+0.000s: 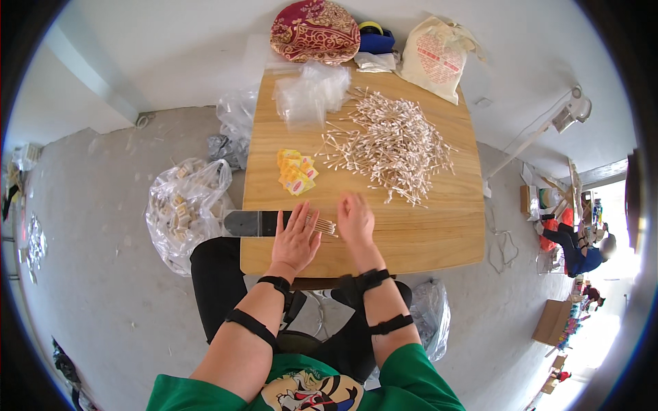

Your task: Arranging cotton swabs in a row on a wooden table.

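Note:
My left hand point(297, 235) lies flat with its fingers stretched out, over one end of a small bundle of cotton swabs point(327, 226) near the table's front edge. Under and beside that hand a long, dark, round-ended strip point(250, 223) sticks out past the table's left edge. My right hand point(356, 218) is just right of the bundle, fingers curled together and slightly blurred; whatever they may hold is hidden. Farther back spreads a large loose heap of cotton swabs point(397, 144). Several yellow and white printed cards point(297, 172) lie behind my left hand.
Clear plastic bags point(312, 92) lie on the wooden table point(425, 236). At its back are a red patterned cloth item point(315, 31), a blue tape dispenser point(376, 41) and a cream cloth bag point(439, 58). A filled plastic bag point(185, 212) stands left. Another person point(582, 257) sits far right.

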Demonstrator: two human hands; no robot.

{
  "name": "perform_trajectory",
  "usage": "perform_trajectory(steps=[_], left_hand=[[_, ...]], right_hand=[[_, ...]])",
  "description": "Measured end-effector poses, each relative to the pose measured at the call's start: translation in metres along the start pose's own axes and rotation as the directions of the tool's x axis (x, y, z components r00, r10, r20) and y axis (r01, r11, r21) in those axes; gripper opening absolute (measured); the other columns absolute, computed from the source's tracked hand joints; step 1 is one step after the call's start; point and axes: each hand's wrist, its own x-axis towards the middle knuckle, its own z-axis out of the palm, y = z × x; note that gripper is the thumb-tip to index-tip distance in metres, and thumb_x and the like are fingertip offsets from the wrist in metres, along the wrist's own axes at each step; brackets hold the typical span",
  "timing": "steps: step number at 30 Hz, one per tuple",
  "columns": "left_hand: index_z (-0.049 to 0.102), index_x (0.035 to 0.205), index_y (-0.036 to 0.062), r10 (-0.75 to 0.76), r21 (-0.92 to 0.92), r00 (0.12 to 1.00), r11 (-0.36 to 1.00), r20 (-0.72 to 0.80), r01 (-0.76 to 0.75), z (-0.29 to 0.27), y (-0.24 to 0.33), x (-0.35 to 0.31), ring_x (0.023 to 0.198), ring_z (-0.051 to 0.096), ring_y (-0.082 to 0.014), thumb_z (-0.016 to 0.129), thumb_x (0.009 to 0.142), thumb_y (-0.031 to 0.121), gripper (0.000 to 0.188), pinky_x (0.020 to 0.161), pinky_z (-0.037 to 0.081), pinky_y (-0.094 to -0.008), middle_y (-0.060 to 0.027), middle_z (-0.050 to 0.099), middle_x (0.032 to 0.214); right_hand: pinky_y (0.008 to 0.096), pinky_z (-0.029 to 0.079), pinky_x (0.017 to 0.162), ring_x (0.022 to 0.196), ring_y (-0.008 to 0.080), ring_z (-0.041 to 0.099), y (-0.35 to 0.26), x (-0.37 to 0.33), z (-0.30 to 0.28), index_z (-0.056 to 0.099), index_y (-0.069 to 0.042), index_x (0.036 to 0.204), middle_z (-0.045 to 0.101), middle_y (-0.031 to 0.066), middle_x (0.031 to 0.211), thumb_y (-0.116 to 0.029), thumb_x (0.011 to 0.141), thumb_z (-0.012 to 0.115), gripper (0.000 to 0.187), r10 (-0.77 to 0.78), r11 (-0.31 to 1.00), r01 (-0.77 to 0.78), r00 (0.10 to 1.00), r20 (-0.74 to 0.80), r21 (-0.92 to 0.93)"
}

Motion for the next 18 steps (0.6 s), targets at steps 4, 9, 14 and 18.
perform_trajectory(steps=[4,9,14,18], left_hand=[[0.043,0.146,0.0147,-0.012,-0.011,1.000,1.000,0.008,0.012,-0.003,0.000,0.000,0.148,0.023,-0.0218,0.048,0.097,0.038,0.054,0.119,0.015,-0.0539,-0.0074,0.029,0.159],[0.045,0.145,0.0144,-0.007,-0.009,1.000,1.000,-0.014,0.007,-0.002,0.002,-0.001,0.148,0.024,-0.0216,0.049,0.097,0.038,0.053,0.119,0.015,-0.0536,-0.0079,0.031,0.158],[0.048,0.143,0.0140,-0.018,-0.040,1.000,0.999,-0.001,0.018,-0.006,0.003,-0.001,0.148,0.023,-0.0213,0.049,0.097,0.038,0.052,0.120,0.013,-0.0526,-0.0085,0.031,0.158],[0.049,0.143,0.0136,-0.035,-0.051,0.999,0.998,0.011,0.036,-0.006,0.003,0.000,0.148,0.023,-0.0216,0.050,0.097,0.038,0.052,0.120,0.013,-0.0522,-0.0091,0.031,0.158]], right_hand=[[0.0438,0.053,0.079,0.096,0.0344,0.062,0.016,0.036,-0.015,0.063,-0.011,0.112,0.061,0.0123,0.107,-0.015,0.088,0.063,0.024,-0.051,0.993,0.045,0.997,-0.054,-0.108],[0.0426,0.051,0.082,0.100,0.0331,0.059,0.027,0.043,-0.006,0.062,-0.009,0.108,0.059,0.0124,0.105,-0.013,0.088,0.064,0.021,-0.143,0.980,0.126,0.984,-0.106,-0.151],[0.0448,0.050,0.075,0.091,0.0338,0.059,0.029,0.024,0.001,0.057,-0.007,0.093,0.058,0.0124,0.098,-0.011,0.088,0.063,0.009,-0.041,0.988,0.027,0.995,-0.089,-0.152],[0.0458,0.050,0.072,0.084,0.0357,0.060,0.025,0.006,0.005,0.057,-0.008,0.092,0.059,0.0125,0.090,-0.010,0.088,0.062,0.006,0.012,0.991,-0.030,0.990,-0.137,-0.132]])
